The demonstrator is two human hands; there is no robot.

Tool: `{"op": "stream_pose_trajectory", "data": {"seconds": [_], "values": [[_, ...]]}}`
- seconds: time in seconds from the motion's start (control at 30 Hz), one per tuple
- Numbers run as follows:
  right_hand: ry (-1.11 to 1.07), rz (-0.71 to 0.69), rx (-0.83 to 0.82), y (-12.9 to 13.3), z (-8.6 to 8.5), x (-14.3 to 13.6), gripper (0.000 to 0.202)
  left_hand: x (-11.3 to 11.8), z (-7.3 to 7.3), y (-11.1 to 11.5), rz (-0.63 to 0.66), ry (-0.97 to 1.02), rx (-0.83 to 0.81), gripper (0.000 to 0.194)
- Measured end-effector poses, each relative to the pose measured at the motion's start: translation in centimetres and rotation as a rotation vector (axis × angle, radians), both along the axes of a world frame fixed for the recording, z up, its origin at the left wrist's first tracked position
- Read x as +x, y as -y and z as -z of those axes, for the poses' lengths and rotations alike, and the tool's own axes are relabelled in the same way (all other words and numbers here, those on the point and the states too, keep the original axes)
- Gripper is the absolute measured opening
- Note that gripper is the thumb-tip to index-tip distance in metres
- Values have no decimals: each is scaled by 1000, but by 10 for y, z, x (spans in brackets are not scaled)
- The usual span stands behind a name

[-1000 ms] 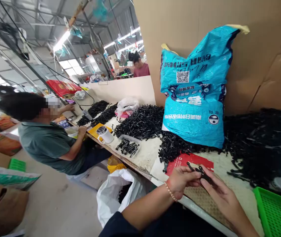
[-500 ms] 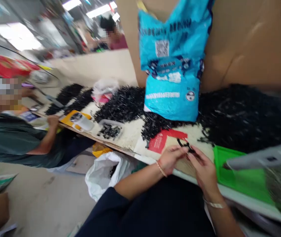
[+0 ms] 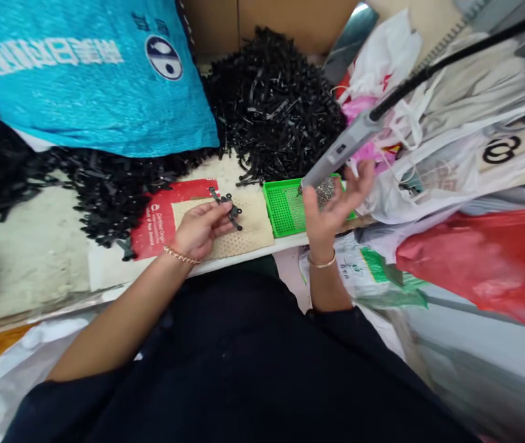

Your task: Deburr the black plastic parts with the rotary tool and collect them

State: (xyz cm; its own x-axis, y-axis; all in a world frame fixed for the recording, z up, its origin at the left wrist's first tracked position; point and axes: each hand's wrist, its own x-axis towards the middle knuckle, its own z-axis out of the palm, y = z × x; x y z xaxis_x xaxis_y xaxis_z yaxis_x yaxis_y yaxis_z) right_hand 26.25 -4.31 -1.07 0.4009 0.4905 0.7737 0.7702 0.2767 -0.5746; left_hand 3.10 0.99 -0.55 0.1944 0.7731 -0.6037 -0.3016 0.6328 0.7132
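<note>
My left hand [image 3: 199, 229] pinches a small black plastic part [image 3: 235, 211] with several short arms and round ends. It is held over a tan textured pad [image 3: 248, 226] that lies on a red printed sheet [image 3: 146, 229]. My right hand [image 3: 329, 212] is raised with its fingers spread, beside the lower end of a grey electric screwdriver [image 3: 339, 149]. Whether the hand touches the tool, I cannot tell. Beneath the screwdriver tip sits a green mesh basket [image 3: 275, 212], with small metal screws [image 3: 326, 192] at its right side, partly behind the hand.
A large heap of black plastic parts [image 3: 276, 111] is piled behind the basket. More parts [image 3: 106, 200] lie under and around a blue printed sack [image 3: 91, 80]. Plastic bags and a red bag [image 3: 484, 264] crowd the right side. A dark cable [image 3: 465, 52] runs up from the screwdriver.
The view has swung right and down. My right hand has let go of the black part and moved right to the screwdriver, its fingers opening; my left hand still holds the part.
</note>
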Motion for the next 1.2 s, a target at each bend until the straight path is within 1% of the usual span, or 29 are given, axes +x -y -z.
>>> {"op": "stream_pose_trajectory", "data": {"seconds": [0.07, 0.1, 0.17, 0.27, 0.33, 0.37, 0.43, 0.57, 0.63, 0.73, 0.9, 1.03, 1.2], "values": [[-147, -160, -87, -30, 0, 20, 90, 11, -1, -8, 73, 1, -11, 12], [-215, -244, -132, -45, 0, 27, 87, 16, -1, -11, 108, 2, -14, 12], [-307, -360, -207, -68, -3, 35, 76, 27, 2, -17, 173, -8, -22, 14], [-369, -473, -249, -87, -12, 36, 61, 38, 9, -24, 244, -38, -32, 19], [-428, -558, -208, -94, -14, 32, 55, 40, 13, -26, 268, -52, -31, 19], [-469, -580, -187, -97, -13, 29, 53, 40, 14, -26, 272, -54, -29, 19], [-557, -568, -181, -103, -5, 24, 49, 39, 16, -26, 274, -59, -29, 21], [-724, -492, -244, -111, 20, 21, 45, 37, 17, -25, 279, -59, -28, 23], [-764, -487, -238, -112, 28, 25, 46, 37, 17, -24, 282, -51, -26, 25], [-761, -478, -244, -113, 37, 33, 46, 37, 18, -24, 282, -34, -21, 29], [-676, -460, -298, -115, 44, 37, 48, 36, 22, -23, 274, -17, -5, 31], [-696, -456, -286, -114, 42, 32, 50, 35, 25, -24, 276, -9, 9, 30], [-688, -446, -285, -115, 40, 30, 53, 34, 25, -23, 278, -5, 7, 29]]}}
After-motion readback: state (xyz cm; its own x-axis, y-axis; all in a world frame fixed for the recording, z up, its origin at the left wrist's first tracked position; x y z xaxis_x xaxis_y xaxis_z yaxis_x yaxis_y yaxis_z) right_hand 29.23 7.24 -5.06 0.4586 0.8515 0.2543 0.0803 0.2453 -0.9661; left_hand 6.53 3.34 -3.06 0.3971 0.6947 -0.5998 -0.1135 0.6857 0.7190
